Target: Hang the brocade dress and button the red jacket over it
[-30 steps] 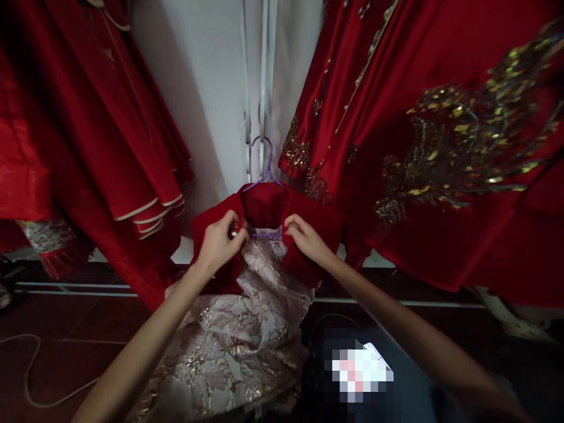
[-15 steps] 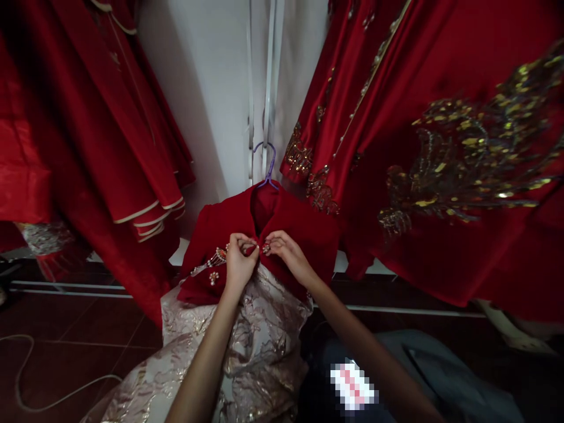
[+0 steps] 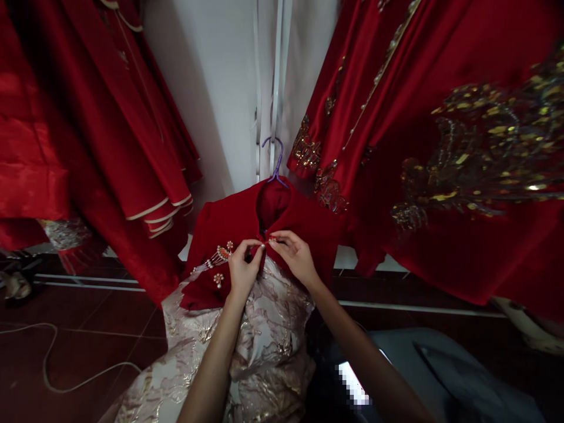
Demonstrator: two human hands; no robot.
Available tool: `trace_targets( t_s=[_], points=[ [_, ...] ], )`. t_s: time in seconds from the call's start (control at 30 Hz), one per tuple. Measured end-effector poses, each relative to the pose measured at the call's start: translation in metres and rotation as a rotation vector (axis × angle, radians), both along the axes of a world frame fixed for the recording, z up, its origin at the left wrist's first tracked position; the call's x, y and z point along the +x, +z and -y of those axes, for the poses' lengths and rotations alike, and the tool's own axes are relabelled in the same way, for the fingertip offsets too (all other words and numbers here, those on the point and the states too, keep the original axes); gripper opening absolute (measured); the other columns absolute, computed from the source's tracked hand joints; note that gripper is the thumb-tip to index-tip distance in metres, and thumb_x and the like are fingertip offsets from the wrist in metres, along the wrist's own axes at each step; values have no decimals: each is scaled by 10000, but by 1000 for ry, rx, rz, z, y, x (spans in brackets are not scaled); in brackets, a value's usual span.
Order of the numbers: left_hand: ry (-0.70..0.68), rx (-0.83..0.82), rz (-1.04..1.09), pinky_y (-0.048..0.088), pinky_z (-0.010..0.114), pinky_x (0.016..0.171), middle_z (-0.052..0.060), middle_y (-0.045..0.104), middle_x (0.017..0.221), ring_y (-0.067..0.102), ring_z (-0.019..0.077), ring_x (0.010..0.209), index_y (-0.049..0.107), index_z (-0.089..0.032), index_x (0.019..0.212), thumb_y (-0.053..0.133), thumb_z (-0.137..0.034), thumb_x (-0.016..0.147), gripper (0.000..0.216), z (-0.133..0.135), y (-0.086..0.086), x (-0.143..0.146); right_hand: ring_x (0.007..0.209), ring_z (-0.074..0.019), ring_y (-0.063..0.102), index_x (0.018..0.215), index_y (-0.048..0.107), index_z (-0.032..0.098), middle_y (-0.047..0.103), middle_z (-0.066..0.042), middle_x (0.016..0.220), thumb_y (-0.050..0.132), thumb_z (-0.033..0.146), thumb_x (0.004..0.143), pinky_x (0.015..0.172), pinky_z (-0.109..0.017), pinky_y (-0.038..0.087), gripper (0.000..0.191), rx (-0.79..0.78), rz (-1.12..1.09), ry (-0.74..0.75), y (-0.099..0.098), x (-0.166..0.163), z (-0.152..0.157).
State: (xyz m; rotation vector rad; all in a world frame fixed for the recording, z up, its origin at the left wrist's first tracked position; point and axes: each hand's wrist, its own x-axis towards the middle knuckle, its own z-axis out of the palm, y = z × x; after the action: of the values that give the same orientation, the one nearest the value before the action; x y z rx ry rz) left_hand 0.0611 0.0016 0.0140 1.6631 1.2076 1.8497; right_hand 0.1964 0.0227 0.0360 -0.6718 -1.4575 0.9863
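Observation:
A short red velvet jacket (image 3: 220, 226) hangs on a purple hanger (image 3: 277, 160) over a pale brocade dress (image 3: 259, 329). My left hand (image 3: 244, 267) and my right hand (image 3: 293, 254) meet at the jacket's front just under the collar. Both pinch the two front edges together at a small clasp. A beaded ornament (image 3: 219, 256) with tassels sits on the jacket's left panel, beside my left hand.
Red satin gowns (image 3: 110, 117) hang at the left, and red gowns with gold embroidery (image 3: 462, 153) at the right. A white wall with a metal rail (image 3: 267, 88) stands behind. A white cable (image 3: 48, 364) lies on the dark red floor tiles.
My hands moved inward from the two sides of the open jacket and brought its front edges together. The beaded ornament came into view. The camera shifted slightly.

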Motion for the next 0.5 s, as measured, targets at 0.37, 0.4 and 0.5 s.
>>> trace_targets(
  t_s=[0.37,0.4,0.5],
  points=[
    [-29,21,29,469,245,736,33,655,850,612,135,789,624,-178,887,589,-266,780,143,14,18,3,874,-145,609,913,650,215,631,-38,945,657,279,759,798,-287,515,168,79,97,51,23,10,20],
    [-22,29,21,469,246,738,34,655,856,612,137,793,625,-178,891,586,-260,782,143,16,19,4,873,-145,609,913,651,215,628,-38,942,655,283,761,794,-288,517,167,85,92,51,23,8,22],
    [-7,48,21,468,252,754,34,650,865,608,139,807,620,-180,893,579,-248,787,133,19,22,7,882,-146,607,930,647,222,616,-35,938,647,292,769,794,-289,521,175,117,38,-2,25,4,24]
  ],
)
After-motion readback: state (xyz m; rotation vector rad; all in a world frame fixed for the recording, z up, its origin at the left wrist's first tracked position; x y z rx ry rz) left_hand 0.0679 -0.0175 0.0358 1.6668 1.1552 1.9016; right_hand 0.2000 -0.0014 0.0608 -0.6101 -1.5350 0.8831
